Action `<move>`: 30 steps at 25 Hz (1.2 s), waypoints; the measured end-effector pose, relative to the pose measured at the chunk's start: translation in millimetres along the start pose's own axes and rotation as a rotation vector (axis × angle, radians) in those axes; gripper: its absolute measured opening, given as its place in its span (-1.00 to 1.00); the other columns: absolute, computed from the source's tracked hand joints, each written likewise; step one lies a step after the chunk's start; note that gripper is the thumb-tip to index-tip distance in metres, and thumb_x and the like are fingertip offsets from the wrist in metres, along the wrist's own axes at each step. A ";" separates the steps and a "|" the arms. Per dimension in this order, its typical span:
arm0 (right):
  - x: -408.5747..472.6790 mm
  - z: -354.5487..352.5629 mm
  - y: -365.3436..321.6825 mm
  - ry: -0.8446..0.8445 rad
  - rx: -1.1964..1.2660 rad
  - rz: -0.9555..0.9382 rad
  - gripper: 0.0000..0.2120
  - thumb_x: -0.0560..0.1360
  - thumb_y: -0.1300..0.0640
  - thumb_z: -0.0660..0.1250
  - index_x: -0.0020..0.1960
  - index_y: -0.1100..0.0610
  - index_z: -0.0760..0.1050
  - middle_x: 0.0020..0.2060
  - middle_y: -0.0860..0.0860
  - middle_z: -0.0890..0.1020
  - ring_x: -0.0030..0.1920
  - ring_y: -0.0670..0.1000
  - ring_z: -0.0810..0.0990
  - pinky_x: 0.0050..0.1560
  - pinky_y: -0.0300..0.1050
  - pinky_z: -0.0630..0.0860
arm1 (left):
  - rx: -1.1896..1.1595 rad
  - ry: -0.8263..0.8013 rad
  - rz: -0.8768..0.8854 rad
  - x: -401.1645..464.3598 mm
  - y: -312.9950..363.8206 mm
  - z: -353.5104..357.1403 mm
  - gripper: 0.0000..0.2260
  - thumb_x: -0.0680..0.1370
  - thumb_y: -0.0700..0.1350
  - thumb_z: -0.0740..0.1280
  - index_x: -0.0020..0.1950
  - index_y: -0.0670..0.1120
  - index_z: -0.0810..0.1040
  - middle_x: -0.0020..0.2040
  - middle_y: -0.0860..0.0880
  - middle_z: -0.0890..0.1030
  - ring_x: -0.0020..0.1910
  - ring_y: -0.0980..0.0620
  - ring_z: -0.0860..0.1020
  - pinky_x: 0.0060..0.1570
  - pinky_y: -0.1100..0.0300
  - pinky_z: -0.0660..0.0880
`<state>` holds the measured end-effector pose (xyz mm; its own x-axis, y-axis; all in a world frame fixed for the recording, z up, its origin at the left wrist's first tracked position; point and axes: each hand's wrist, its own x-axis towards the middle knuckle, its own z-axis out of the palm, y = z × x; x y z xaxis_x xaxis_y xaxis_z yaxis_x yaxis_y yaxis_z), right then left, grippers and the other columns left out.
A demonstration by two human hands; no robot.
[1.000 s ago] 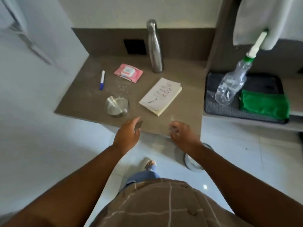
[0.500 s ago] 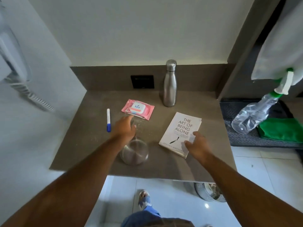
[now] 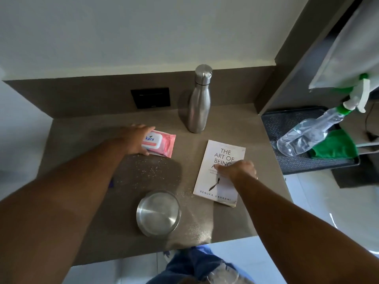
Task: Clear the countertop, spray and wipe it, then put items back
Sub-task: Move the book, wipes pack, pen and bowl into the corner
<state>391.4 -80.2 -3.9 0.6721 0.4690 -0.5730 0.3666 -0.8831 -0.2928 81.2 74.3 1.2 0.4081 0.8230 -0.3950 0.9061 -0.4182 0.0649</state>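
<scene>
On the brown countertop [image 3: 235, 119] lies a pink wipes pack [image 3: 164, 144]. My left hand [image 3: 136, 138] clasps its left end, fingers over the far edge and thumb at the near edge. My right hand [image 3: 239, 169] lies flat on the cover of a white book [image 3: 222, 152], pressing on it without gripping. A steel bowl [image 3: 159, 213] sits near the front edge between my arms. Upright at the back stands a steel bottle [image 3: 200, 99]. White crumbs are scattered over the middle of the counter. My left arm hides all but a purple tip of the pen [image 3: 111, 183].
To the right, on a lower shelf, a black tray [image 3: 297, 167] holds a clear spray bottle [image 3: 307, 136] lying tilted and a green cloth [image 3: 336, 146]. A white towel [image 3: 348, 48] hangs above it. A black wall socket [image 3: 150, 97] sits in the backsplash.
I have stepped closer to the counter. My left hand went forward over the bowl to the wipes pack and closed on it. My right hand slid up onto the book cover.
</scene>
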 end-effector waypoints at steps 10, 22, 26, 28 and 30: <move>11.9 -16.3 1.3 -0.291 0.450 -0.006 -0.68 0.32 0.04 0.61 -0.08 0.24 0.64 -0.14 0.15 0.74 -0.20 0.14 0.72 -0.05 0.11 0.67 | -0.078 0.137 -0.040 -25.5 1.9 -9.7 -0.26 0.24 0.10 0.56 0.36 0.05 0.39 0.19 -0.04 0.50 0.15 -0.07 0.46 0.09 0.09 0.41; -121.1 -16.6 -143.8 -0.626 0.557 -0.529 -0.87 0.60 0.12 0.26 0.05 0.11 0.57 -0.09 0.00 0.75 -0.10 0.04 0.74 -0.13 0.01 0.65 | -0.247 0.636 -0.530 -167.3 -63.6 -18.0 -0.30 0.26 0.19 0.58 0.28 -0.03 0.42 0.11 -0.10 0.57 0.01 -0.07 0.59 -0.09 0.08 0.56; -144.9 60.0 -219.3 -0.722 0.525 -0.481 -0.85 0.62 0.17 0.20 0.13 0.14 0.51 0.00 0.04 0.72 -0.05 0.06 0.72 -0.06 0.06 0.65 | -0.305 0.617 -0.746 -197.9 -82.4 1.3 -0.32 0.32 0.27 0.50 0.28 -0.04 0.38 0.12 -0.09 0.55 0.03 -0.04 0.58 -0.09 0.08 0.60; -151.5 98.1 -255.7 -0.743 0.482 -0.477 -0.82 0.63 0.16 0.19 0.18 0.14 0.49 0.05 0.06 0.69 -0.05 0.05 0.68 -0.04 0.04 0.63 | -0.327 0.600 -0.877 -208.8 -88.3 11.8 -0.33 0.34 0.29 0.46 0.28 -0.05 0.36 0.12 -0.10 0.54 0.02 -0.06 0.58 -0.08 0.05 0.61; -154.3 130.2 -285.0 -0.768 0.464 -0.435 -0.78 0.64 0.14 0.19 0.24 0.15 0.48 0.04 0.07 0.68 -0.07 0.04 0.66 -0.06 0.02 0.61 | -0.323 0.568 -0.969 -218.0 -86.4 24.0 -0.32 0.35 0.31 0.43 0.29 -0.05 0.34 0.12 -0.11 0.54 0.03 -0.07 0.58 -0.06 0.02 0.61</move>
<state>99.4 97.5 68.3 -0.1197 0.7620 -0.6364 0.0846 -0.6309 -0.7713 -88.8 -78.2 59.7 -0.5522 0.8319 0.0545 0.8188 0.5288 0.2237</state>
